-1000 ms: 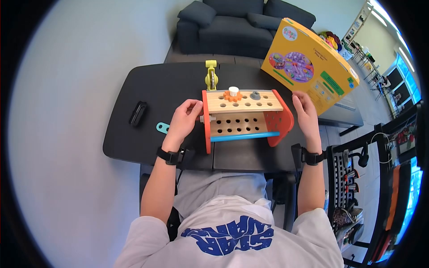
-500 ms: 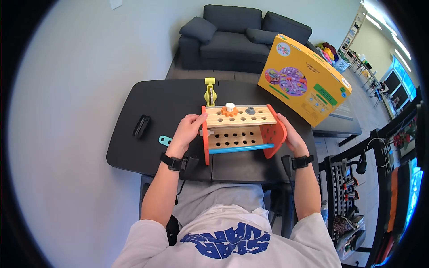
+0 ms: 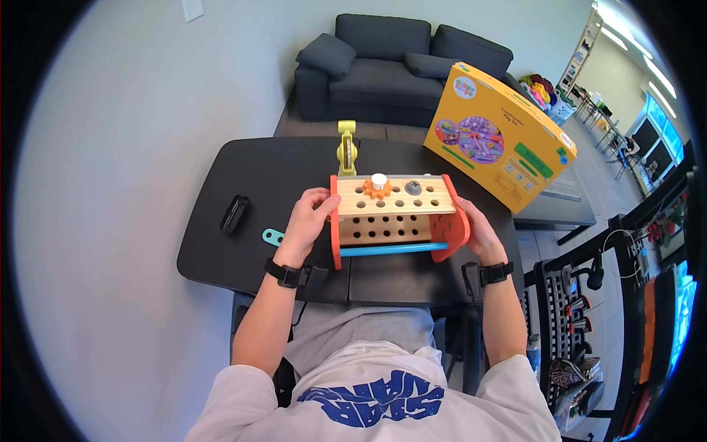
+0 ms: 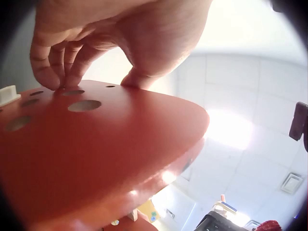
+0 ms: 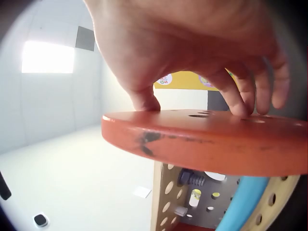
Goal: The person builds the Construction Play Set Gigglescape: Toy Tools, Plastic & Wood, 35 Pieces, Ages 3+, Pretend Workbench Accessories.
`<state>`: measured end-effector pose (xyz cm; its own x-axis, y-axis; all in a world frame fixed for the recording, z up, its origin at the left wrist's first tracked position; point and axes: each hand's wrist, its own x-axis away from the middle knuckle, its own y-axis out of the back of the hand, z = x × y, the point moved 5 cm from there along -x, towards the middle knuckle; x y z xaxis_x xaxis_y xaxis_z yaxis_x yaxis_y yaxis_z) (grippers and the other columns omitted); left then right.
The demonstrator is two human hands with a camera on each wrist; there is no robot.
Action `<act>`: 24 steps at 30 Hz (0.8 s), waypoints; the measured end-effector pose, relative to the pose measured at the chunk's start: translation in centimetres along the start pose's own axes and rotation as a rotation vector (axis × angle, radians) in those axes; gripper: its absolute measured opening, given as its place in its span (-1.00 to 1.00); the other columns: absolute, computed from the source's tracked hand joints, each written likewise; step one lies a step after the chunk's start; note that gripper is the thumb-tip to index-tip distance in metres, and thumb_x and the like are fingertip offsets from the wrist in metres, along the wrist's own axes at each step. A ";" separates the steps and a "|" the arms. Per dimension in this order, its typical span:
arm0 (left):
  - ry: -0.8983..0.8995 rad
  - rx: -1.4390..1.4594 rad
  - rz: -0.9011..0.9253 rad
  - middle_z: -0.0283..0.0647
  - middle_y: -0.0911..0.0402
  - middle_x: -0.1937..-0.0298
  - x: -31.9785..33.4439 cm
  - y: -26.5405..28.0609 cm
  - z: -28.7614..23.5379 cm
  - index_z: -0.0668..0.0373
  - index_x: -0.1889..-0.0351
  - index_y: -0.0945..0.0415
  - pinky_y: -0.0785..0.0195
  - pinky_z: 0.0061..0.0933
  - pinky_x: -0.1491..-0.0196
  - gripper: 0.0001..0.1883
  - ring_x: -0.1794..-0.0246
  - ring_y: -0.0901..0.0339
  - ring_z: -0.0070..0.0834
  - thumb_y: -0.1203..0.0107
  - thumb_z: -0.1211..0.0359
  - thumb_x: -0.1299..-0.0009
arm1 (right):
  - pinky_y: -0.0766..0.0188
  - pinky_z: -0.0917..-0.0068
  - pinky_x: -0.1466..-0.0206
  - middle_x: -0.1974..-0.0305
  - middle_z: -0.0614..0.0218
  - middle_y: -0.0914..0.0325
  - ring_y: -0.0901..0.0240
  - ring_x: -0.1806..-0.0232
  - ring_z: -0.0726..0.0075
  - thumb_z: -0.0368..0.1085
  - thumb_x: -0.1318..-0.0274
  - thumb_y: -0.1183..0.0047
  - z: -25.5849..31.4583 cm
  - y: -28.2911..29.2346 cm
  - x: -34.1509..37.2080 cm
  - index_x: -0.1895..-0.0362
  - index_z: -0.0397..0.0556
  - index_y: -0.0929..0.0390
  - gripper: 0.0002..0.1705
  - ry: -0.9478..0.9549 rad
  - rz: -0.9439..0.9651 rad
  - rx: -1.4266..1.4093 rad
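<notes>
The toy workbench [image 3: 394, 206] has a pale perforated top, red side panels and a blue rod [image 3: 394, 250]. My left hand [image 3: 302, 225] grips its left panel [image 4: 120, 139], with thumb and bent fingers against the outer face. Against the right panel [image 5: 202, 139], my right hand [image 3: 482, 234] presses thumb and fingertips, holding the bench between both hands. On top sit an orange gear [image 3: 377, 190] with a white cap and a grey piece [image 3: 414, 188]. A dark bolt [image 5: 192, 179] shows underneath in the right wrist view.
A yellow-green toy piece [image 3: 347, 151] stands behind the bench. Left of it on the black table [image 3: 250, 169] lie a teal perforated strip [image 3: 273, 236] and a black case [image 3: 235, 214]. A yellow box [image 3: 501, 136] stands at the back right, before a dark sofa [image 3: 387, 81].
Both hands have come in from beside the bench onto its side panels. The bench has shifted slightly left and away from me. The head view has tilted up.
</notes>
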<state>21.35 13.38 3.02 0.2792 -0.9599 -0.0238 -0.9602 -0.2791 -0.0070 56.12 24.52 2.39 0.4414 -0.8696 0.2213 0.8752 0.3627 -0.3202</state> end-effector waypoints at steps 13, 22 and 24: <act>-0.282 0.012 0.130 -0.26 -0.21 -0.43 0.5 1.1 -0.6 0.28 -0.17 -0.50 -0.46 -0.36 -0.18 -0.54 -0.34 -0.36 -0.44 -0.35 0.40 -0.33 | -0.16 0.26 -0.52 -0.38 0.22 -0.36 -0.28 -0.42 0.25 -0.31 0.08 -0.47 0.4 0.2 0.1 -0.46 -0.20 -0.31 -0.02 0.208 0.272 0.135; -0.205 -0.305 0.130 -0.33 -0.34 -0.37 1.4 1.4 0.2 0.14 -0.14 -0.53 -0.47 -0.36 -0.12 -0.45 -0.30 -0.43 -0.42 -0.41 0.55 -0.16 | -0.28 0.20 -0.47 -0.46 0.32 -0.17 -0.25 -0.43 0.16 -0.50 0.35 -0.53 -1.7 0.7 -0.5 -0.43 -0.10 -0.38 0.08 0.134 0.175 0.467; -0.206 -0.404 0.131 -0.34 -0.41 -0.32 1.5 1.6 -0.3 0.14 -0.15 -0.53 -0.46 -0.36 -0.12 -0.45 -0.27 -0.46 -0.43 -0.41 0.53 -0.16 | -0.37 0.22 -0.39 -0.39 0.31 -0.27 -0.33 -0.38 0.13 -0.49 0.32 -0.51 -2.0 1.0 -0.5 -0.39 -0.11 -0.41 0.02 0.104 0.147 0.444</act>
<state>20.25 11.48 3.23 0.1109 -0.9741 -0.1970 -0.8988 -0.1829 0.3983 56.33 24.66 0.13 0.5641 -0.8194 0.1023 0.8153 0.5723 0.0884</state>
